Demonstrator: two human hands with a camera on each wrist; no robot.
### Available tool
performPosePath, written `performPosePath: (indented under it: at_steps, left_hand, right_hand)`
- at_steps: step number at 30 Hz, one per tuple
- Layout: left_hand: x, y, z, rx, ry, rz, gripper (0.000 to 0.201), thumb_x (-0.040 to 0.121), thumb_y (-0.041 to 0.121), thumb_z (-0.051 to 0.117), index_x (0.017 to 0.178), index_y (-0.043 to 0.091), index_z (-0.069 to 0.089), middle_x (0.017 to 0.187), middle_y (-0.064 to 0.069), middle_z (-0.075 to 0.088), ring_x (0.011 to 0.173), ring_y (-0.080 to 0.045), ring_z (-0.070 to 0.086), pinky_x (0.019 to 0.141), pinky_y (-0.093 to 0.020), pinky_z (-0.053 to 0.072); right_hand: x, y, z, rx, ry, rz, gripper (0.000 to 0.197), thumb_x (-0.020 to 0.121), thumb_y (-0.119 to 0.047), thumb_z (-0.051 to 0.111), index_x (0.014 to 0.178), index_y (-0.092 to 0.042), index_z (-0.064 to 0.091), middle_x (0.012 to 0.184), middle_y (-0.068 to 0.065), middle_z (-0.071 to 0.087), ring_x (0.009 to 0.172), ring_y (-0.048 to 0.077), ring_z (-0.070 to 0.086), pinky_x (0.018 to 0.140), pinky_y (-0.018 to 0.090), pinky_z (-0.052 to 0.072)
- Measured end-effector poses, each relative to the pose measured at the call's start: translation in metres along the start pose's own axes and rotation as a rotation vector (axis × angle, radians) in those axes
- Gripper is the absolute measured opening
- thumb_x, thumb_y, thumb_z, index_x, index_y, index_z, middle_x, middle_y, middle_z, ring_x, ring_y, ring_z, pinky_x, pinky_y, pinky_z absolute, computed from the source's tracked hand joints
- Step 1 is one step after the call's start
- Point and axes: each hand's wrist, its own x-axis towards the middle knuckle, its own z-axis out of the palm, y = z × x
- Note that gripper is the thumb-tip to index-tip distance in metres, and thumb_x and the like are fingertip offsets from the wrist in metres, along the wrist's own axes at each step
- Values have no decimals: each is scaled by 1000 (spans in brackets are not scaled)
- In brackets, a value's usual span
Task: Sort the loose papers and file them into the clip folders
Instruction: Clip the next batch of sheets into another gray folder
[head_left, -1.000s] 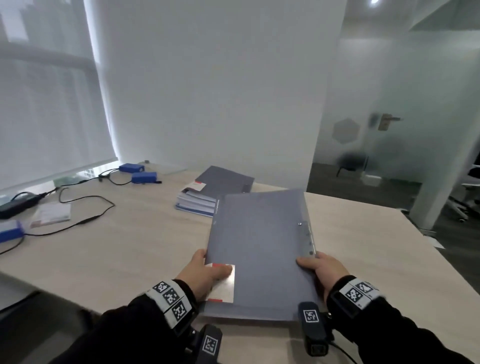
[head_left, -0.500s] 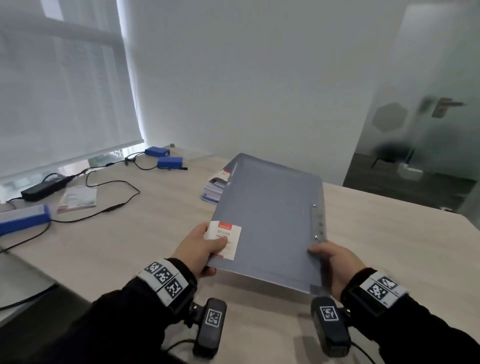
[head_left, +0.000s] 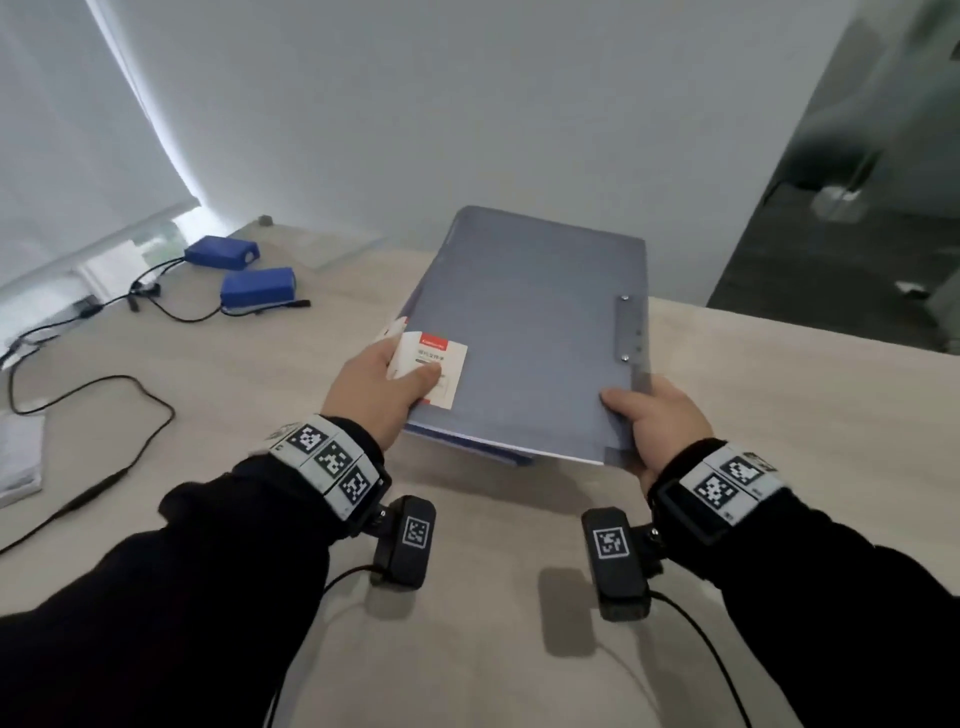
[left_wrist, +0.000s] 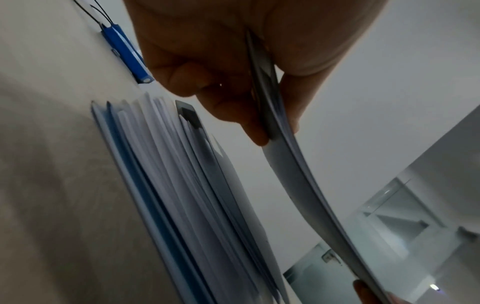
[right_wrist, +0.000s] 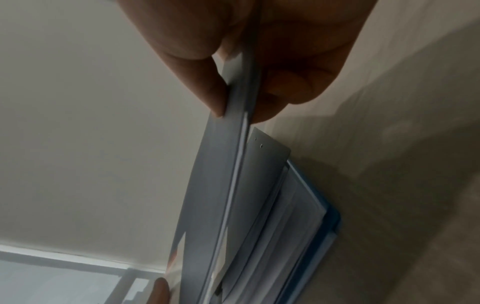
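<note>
A grey clip folder (head_left: 524, 332) with a white and red label (head_left: 439, 364) hangs tilted above the table, held at its near corners. My left hand (head_left: 389, 387) pinches the near-left corner, thumb on the label. My right hand (head_left: 641, 418) pinches the near-right corner by the clip strip (head_left: 631, 330). In the left wrist view the left hand (left_wrist: 221, 61) grips the folder's edge (left_wrist: 293, 174) above a stack of papers and folders (left_wrist: 168, 185). In the right wrist view the right hand (right_wrist: 259, 51) clamps the folder (right_wrist: 213, 185) over the same stack (right_wrist: 285, 205). In the head view the stack is mostly hidden under the folder.
Two blue boxes (head_left: 257, 286) with black cables (head_left: 104, 389) lie at the back left of the wooden table (head_left: 493, 649). A white booklet (head_left: 18, 457) sits at the left edge. A white wall stands close behind the stack.
The grey folder has risen off the table and moved forward over the stack at the back. Both hands kept their hold on its near corners.
</note>
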Motion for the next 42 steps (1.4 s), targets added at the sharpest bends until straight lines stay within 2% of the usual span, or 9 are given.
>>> performPosePath:
  at_steps: [7,15,20,25,28,31,34,38,42]
  left_hand:
    - [75,-6,-18,164,-79,-195,54,69,61,57,114,34,67,103,4,72,94,-21,68,91,-41,54]
    - [114,-23,-12,156,-187,-404,43,91,23,65,133,17,55,121,-5,66,96,-21,60,84,-23,39]
    - [129,-25,-12,158,-256,-582,100,57,50,64,146,14,36,134,-10,57,118,-30,57,98,-31,42]
    - [140,-50,-5,203,-357,-591,69,45,55,63,103,17,59,97,-5,70,90,-27,67,88,-39,53]
    - [133,-44,-3,139,-404,-667,72,47,48,78,106,11,59,91,-13,71,76,-28,70,67,-36,59]
    - [118,-29,0,94,-460,-727,38,80,32,77,100,4,61,56,-1,62,37,-8,54,35,-13,37]
    - [97,-11,3,-52,-436,-816,35,85,51,68,75,17,66,44,8,61,40,-7,56,44,-21,38]
    - [82,-18,17,-244,-415,-838,42,73,49,79,81,9,75,71,-3,76,63,-13,72,60,-18,51]
    - [47,-16,29,-351,-330,-779,28,74,19,83,85,-2,69,70,-14,73,56,-20,70,50,-24,52]
  right_hand:
    - [42,-28,44,-205,46,83,21,84,-8,68,103,-14,63,102,11,71,90,29,68,88,47,56]
    - [77,2,73,-416,46,275,46,84,-22,70,124,-10,53,101,4,64,93,25,62,94,35,49]
    - [73,7,74,-296,155,327,60,80,-6,73,128,-10,37,91,3,59,73,17,57,73,28,45]
    - [79,7,65,-257,146,401,94,66,-11,83,144,-8,31,116,13,57,95,28,59,89,34,48]
    - [79,5,57,-270,87,442,65,57,-13,82,116,-1,57,101,14,69,87,32,68,86,45,56]
    - [76,0,40,-274,33,460,50,55,-14,81,101,-2,65,90,16,73,82,35,71,82,51,58]
    - [71,-4,20,-254,-23,507,37,66,-6,79,100,2,67,89,20,73,80,36,71,76,47,60]
    - [64,1,-3,-203,-69,572,61,34,-18,83,90,3,71,86,23,73,83,43,70,82,60,55]
    - [44,-10,-19,-34,-77,634,28,64,-4,79,89,4,70,96,27,71,87,42,68,92,55,52]
